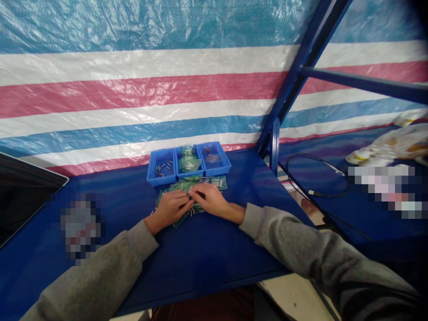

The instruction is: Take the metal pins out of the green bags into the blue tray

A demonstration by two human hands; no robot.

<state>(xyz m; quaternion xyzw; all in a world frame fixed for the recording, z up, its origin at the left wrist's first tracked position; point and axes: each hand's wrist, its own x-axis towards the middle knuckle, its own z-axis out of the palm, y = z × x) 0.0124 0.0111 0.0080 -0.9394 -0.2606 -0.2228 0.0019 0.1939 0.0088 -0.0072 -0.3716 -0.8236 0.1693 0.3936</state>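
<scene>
Two bare hands, left [170,209] and right [210,199], meet with fingers pinched over small green plastic bags [182,185] before three blue plastic bins [162,167]; their exact grasp cannot be told.

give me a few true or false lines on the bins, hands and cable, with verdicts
1. Three blue plastic bins stand side by side. True.
2. The hands are wide apart. False: the left hand and right hand are close together.
3. Thin metal pins lie in the left bin. True.
4. The black cable is in the middle bin. False: it lies on the blue surface at the right.
5. Both sleeves are grey. True.
</scene>
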